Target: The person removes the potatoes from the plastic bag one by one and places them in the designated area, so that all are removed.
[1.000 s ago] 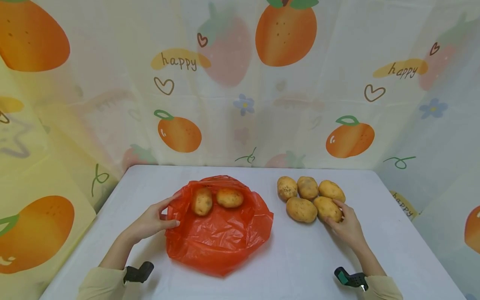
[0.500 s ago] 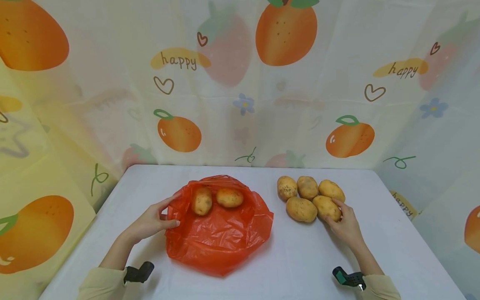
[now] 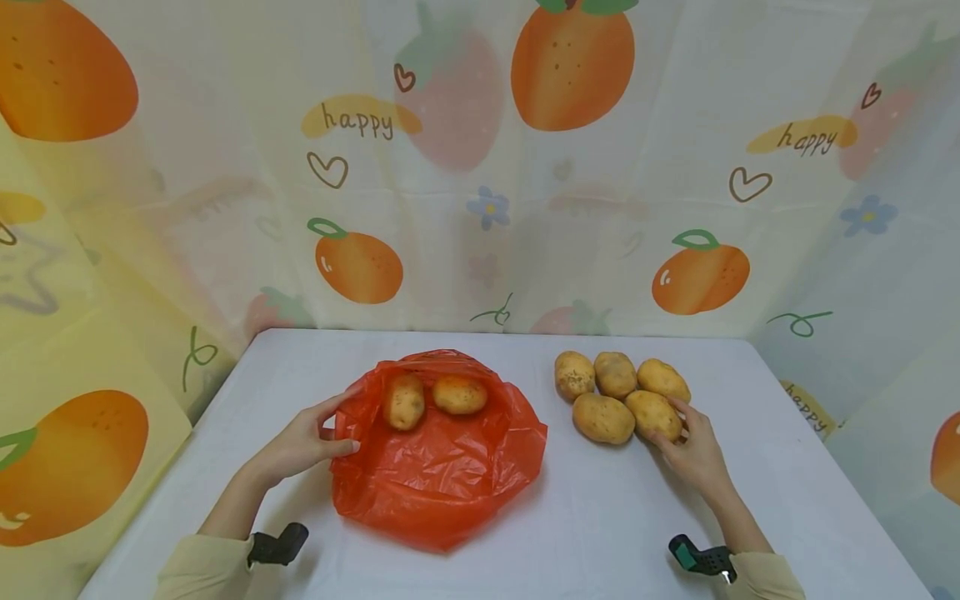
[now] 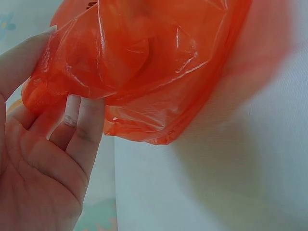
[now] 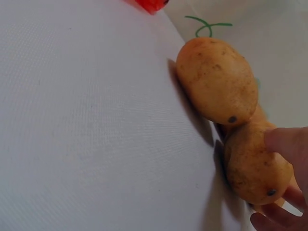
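Observation:
On the left of the head view, an orange-red plastic bag [image 3: 442, 475] lies with its mouth spread, two potatoes [image 3: 405, 402] visible inside near its back. My left hand [image 3: 300, 443] holds the bag's left edge; the left wrist view shows the film [image 4: 139, 53] between thumb and fingers. Over at the right, my right hand [image 3: 697, 457] grips the nearest right potato [image 3: 654, 416] of a group, thumb on one side and fingers on the other. In the right wrist view, that potato [image 5: 255, 163] rests against a neighbouring potato [image 5: 216, 79].
Several other potatoes [image 3: 602, 418] sit close together around the gripped one. A white cloth covers the table [image 3: 585, 517]. Behind the table hangs a fruit-print curtain [image 3: 570, 208], which also runs along both sides. Each wrist wears a black device [image 3: 279, 545].

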{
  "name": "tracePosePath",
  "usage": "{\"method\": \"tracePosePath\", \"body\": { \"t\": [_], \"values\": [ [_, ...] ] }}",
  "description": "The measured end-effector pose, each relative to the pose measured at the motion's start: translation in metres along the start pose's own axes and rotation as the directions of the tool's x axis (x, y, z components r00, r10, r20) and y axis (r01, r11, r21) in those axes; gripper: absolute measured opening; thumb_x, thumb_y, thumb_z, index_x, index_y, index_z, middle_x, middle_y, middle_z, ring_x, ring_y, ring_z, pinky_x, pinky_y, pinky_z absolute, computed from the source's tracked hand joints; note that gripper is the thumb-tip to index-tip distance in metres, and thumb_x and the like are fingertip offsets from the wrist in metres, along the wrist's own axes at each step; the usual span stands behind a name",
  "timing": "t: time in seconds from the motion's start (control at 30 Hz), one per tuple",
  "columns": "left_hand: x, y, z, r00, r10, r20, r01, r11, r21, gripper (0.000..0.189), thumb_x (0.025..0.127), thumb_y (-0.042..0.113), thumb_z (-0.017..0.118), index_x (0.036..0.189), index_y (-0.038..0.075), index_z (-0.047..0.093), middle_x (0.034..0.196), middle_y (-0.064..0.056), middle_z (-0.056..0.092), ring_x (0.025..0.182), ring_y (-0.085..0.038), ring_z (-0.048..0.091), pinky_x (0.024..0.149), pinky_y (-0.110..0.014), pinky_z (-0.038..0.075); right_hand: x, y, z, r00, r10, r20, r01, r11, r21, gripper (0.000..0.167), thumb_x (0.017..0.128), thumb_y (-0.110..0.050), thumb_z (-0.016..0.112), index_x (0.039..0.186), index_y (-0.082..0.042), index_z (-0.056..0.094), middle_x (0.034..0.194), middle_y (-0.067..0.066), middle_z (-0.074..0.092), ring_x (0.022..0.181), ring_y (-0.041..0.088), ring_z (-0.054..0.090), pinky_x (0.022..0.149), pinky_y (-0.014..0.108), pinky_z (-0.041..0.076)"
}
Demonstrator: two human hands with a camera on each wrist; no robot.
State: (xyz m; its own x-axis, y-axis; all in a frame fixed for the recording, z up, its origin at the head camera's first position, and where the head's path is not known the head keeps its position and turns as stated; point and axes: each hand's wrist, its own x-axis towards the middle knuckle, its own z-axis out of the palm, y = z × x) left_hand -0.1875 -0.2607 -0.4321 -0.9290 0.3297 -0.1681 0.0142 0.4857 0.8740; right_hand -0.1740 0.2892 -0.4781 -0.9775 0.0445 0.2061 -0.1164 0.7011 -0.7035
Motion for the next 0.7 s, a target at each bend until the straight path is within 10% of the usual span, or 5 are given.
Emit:
{"method": "tracePosePath", "body": {
  "t": [0.7],
  "values": [
    [0.001, 0.001, 0.001, 1.0, -0.011, -0.004, 0.011, 1.0, 0.003, 0.077, 0.079, 0.022, 0.071, 0.144, 0.025, 0.03, 0.132, -0.012, 0.046, 0.097, -0.027, 0.054, 0.073, -0.032, 0.054, -0.003, -0.018, 0.0, 0.972, -0.091, -0.218, 0.083, 0.996, -0.044, 0.047, 0.082, -0.004, 0.064, 0.124, 0.006, 0.048, 0.118, 0.027, 0.048, 0.111, 0.039, 0.045, 0.086, 0.05, 0.04]
  ]
}}
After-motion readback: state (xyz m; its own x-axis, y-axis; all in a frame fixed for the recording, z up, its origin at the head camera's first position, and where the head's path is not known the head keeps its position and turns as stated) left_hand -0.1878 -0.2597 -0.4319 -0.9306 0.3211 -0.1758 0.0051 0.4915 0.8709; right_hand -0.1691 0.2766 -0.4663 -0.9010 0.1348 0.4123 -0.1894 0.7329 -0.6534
